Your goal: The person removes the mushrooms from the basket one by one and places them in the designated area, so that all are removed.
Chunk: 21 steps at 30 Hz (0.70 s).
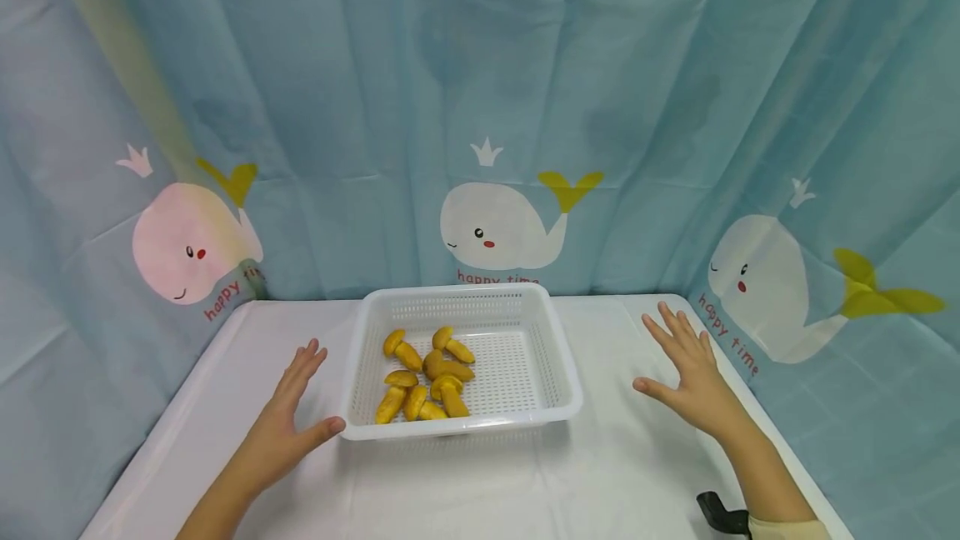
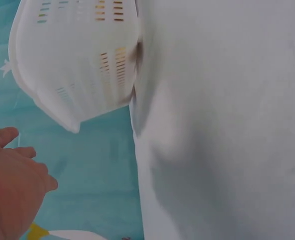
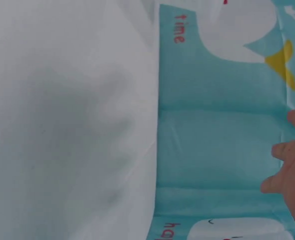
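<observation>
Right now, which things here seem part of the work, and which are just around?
Likely part of the work:
white basket
six yellow mushroom-shaped pieces inside it
left hand and right hand, either side of the basket, holding nothing

Probably just around:
white table cover
blue whale-print curtain
black object by the right wrist, purpose unclear

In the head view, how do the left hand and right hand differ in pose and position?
The left hand is close to the basket's near left corner; the right hand is beyond its right side, with white table showing between. The left hand's fingers look bunched together, while the right hand's are fanned apart. Both hands are open and hold nothing.
</observation>
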Tool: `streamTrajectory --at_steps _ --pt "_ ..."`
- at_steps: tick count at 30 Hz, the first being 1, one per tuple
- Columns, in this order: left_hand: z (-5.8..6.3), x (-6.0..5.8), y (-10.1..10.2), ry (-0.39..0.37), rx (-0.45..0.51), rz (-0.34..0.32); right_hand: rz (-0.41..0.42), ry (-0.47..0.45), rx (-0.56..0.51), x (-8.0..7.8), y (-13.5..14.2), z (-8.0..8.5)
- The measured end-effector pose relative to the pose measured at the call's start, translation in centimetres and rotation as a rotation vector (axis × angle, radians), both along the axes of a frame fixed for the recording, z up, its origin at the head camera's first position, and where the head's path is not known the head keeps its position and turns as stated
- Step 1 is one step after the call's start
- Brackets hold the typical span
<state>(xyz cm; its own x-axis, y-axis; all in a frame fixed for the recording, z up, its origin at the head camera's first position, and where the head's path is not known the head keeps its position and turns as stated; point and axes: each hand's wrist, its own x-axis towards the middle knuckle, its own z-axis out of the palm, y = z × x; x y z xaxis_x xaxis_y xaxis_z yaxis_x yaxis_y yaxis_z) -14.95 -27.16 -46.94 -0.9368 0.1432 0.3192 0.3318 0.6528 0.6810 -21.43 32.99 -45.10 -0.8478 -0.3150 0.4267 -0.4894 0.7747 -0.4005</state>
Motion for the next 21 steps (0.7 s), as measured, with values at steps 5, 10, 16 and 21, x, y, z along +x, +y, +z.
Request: streamTrajectory --at_steps 5,10,16,21 --pt "-0.6 0.0 0.6 -0.060 0.030 0.014 0.031 0.001 -0.035 -0.5 -1.1 0.9" --pt "-1.5 -0.1 1.1 -0.080 0.084 0.005 0.080 -0.043 -0.065 -1.1 -2.3 2.0" --pt "-2.1 -0.1 1.7 -0.108 0.104 0.020 0.145 -0.078 -0.068 -1.6 -3.7 3.4" --pt "-2.5 -0.4 2.1 -0.098 0.120 0.004 0.182 -0.091 -0.065 -2.1 -4.7 4.5"
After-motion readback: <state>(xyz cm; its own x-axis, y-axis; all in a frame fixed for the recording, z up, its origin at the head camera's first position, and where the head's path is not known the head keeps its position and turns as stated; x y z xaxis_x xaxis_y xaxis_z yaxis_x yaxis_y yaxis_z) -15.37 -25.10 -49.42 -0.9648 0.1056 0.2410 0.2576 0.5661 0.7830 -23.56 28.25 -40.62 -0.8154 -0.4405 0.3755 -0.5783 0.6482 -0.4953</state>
